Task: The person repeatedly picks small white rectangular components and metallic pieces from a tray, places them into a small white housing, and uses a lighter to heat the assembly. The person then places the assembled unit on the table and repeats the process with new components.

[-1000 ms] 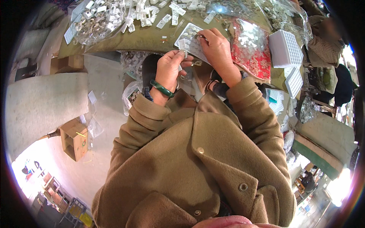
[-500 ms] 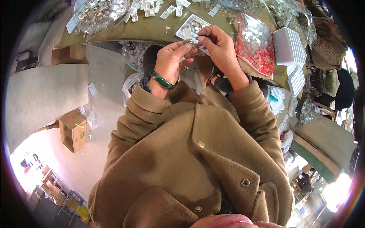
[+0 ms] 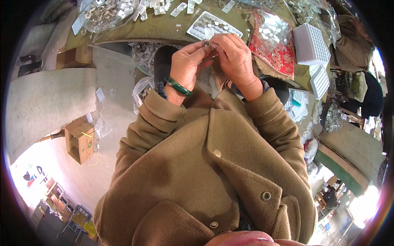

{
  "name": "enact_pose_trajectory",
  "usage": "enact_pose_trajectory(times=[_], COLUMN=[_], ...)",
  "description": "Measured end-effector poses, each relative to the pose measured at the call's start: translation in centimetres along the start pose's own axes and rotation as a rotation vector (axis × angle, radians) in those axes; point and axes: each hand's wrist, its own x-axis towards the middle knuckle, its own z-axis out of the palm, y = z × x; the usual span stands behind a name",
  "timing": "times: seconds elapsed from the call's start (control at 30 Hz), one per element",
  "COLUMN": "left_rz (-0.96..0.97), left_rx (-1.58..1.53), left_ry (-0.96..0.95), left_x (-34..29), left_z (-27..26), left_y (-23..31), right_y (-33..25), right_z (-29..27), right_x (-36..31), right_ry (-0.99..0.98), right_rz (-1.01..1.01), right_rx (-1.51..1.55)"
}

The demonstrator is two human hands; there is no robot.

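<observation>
My left hand (image 3: 186, 67), with a dark green bangle (image 3: 178, 86) on its wrist, pinches a small dark, metallic-looking piece (image 3: 207, 42) between thumb and fingers. My right hand (image 3: 236, 57) meets it at the fingertips, its fingers curled and closed around the same spot. Fingers hide most of the piece, so its kind is unclear. Just beyond the fingertips lies a white compartment tray (image 3: 234, 31) holding several small round silvery pieces (image 3: 210, 19). A small white rectangular piece (image 3: 209, 31) shows over the tray's near side, right by my fingertips.
Loose white plastic pieces (image 3: 158, 5) and a clear bag of metal parts (image 3: 107, 15) lie on the green tabletop (image 3: 158, 30). To the right are a red patterned cloth (image 3: 274, 57) bearing a clear bag, and stacked white trays (image 3: 308, 45). A cardboard box (image 3: 80, 141) sits on the floor.
Both hands have drawn closer together at the fingertips. My right hand has turned and moved slightly down, its back now facing up, uncovering more of the tray.
</observation>
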Motion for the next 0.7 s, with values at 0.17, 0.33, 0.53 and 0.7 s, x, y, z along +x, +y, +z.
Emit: enact_pose_trajectory(times=[0.17,0.33,0.53,0.7], left_rz=[0.087,0.105,-0.062,-0.154], left_rx=[0.176,0.171,0.113,0.049], left_ry=[0.052,0.009,-0.011,-0.066], left_x=[-0.2,-0.1,-0.1,-0.3], left_z=[0.1,-0.2,0.1,0.4], left_y=[-0.7,-0.2,0.5,0.4], right_y=[0.1,0.6,-0.8,-1.1], right_z=[-0.4,-0.5,-0.4,-0.6], right_x=[0.0,0.9,0.9,0.6], right_ry=[-0.081,-0.128,-0.143,-0.179], right_rz=[0.267,0.726,0.947,0.904], right_rx=[0.223,0.614,0.766,0.705])
